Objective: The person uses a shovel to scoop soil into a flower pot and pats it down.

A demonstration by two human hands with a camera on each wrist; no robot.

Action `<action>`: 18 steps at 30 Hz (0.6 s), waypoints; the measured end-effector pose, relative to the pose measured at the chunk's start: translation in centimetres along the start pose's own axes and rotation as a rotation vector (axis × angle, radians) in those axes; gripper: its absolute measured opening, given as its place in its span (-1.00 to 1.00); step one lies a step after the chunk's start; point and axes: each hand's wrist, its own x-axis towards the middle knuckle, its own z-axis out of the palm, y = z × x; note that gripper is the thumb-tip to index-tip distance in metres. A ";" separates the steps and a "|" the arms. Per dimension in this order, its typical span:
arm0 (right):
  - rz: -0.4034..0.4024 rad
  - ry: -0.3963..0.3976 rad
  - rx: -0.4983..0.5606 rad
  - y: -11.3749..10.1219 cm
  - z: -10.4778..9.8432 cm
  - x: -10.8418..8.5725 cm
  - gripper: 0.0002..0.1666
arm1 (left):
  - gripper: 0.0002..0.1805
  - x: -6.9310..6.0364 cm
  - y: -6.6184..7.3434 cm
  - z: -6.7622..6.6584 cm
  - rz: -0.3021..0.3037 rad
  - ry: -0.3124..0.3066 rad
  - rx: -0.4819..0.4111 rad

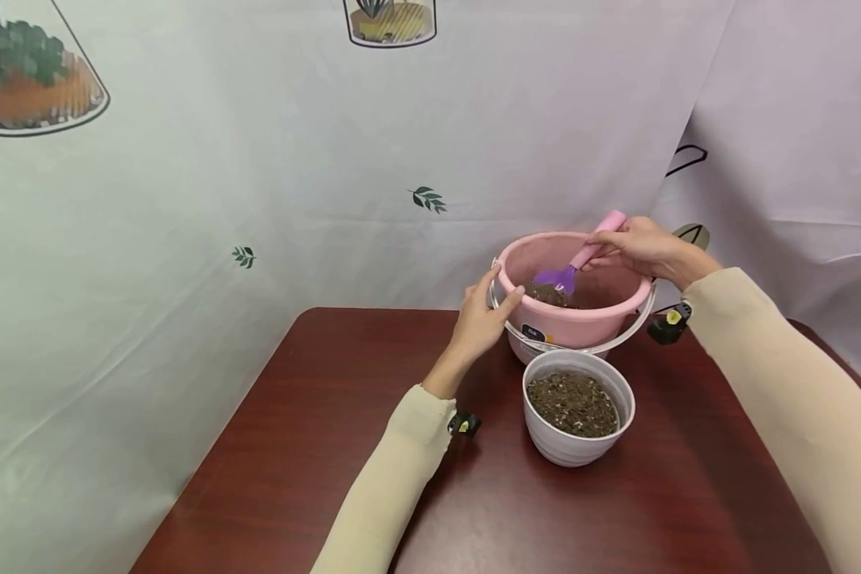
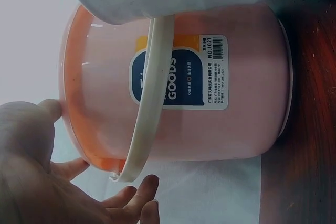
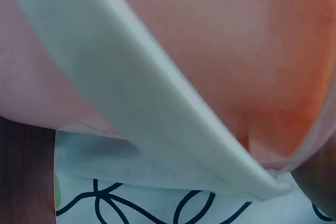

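Observation:
A pink bucket [image 1: 574, 325] with a white handle [image 2: 152, 93] stands at the table's back right, dark soil [image 1: 545, 294] inside it. My right hand [image 1: 642, 245] pinches the pink grip of a small shovel [image 1: 597, 243], whose purple blade is down in the bucket at the soil. My left hand [image 1: 479, 319] touches the bucket's left rim with thumb and fingertips, its fingers relaxed; the left wrist view shows it beside the rim [image 2: 64, 77]. In front of the bucket is a white pot [image 1: 570, 448] holding brown soil. The right wrist view shows mostly the bucket's side [image 3: 231, 51] and handle.
The dark red table [image 1: 344, 399] carries the bucket and pot. Close behind it hangs a pale cloth [image 1: 330, 159] printed with leaves and plant jars. A black wrist device [image 1: 669, 325] sits at my right cuff, another [image 1: 465, 423] at my left cuff.

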 end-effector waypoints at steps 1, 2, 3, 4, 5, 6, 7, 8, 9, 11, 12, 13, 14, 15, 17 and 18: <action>-0.001 0.012 0.014 0.0 -0.1 -0.1 -0.68 | -0.27 0.0 0.0 0.0 0.003 0.001 -0.002; -0.002 0.019 0.026 -0.1 -0.2 -0.3 -0.68 | -0.27 0.0 0.1 0.1 0.007 0.002 -0.003; -0.004 0.025 0.037 -0.1 -0.4 -0.5 -0.68 | -0.27 0.0 0.1 0.1 0.009 0.002 -0.004; -0.004 0.031 0.044 -0.2 -0.5 -0.7 -0.68 | -0.27 0.1 0.2 0.1 0.010 0.002 -0.005; -0.004 0.038 0.050 -0.3 -0.7 -0.9 -0.68 | -0.28 0.1 0.2 0.2 0.010 0.002 -0.004; -0.006 0.042 0.059 -0.3 -0.8 -1.2 -0.68 | -0.27 0.1 0.2 0.2 0.009 0.001 -0.005; -0.008 0.048 0.069 -0.3 -0.9 -1.4 -0.67 | -0.27 0.1 0.2 0.2 0.008 0.001 -0.005; -0.011 0.054 0.079 -0.3 -1.1 -1.6 -0.67 | -0.27 0.2 0.2 0.2 0.007 0.000 -0.010; -0.016 0.061 0.089 -0.3 -1.2 -1.8 -0.66 | -0.27 0.2 0.2 0.3 0.006 0.000 -0.018; -0.025 0.076 0.116 -0.2 -1.3 -2.1 -0.66 | -0.27 0.1 0.1 0.3 0.006 0.005 -0.033; -0.032 0.077 0.130 -0.2 -1.4 -2.2 -0.66 | -0.27 0.1 0.1 0.3 0.006 0.008 -0.042; -0.041 0.075 0.140 -0.1 -1.4 -2.4 -0.66 | -0.27 0.1 0.0 0.3 0.010 0.013 -0.049; -0.050 0.072 0.154 0.0 -1.4 -2.5 -0.66 | -0.27 0.0 0.0 0.3 0.015 0.019 -0.055; -0.059 0.069 0.166 0.1 -1.5 -2.6 -0.66 | -0.26 -0.1 0.0 0.3 0.014 0.027 -0.050; -0.079 0.063 0.181 0.2 -1.6 -2.9 -0.66 | -0.26 -0.3 0.0 0.2 0.010 0.038 -0.031; -0.087 0.063 0.183 0.2 -1.6 -3.1 -0.65 | -0.26 -0.4 0.1 0.1 0.010 0.044 -0.024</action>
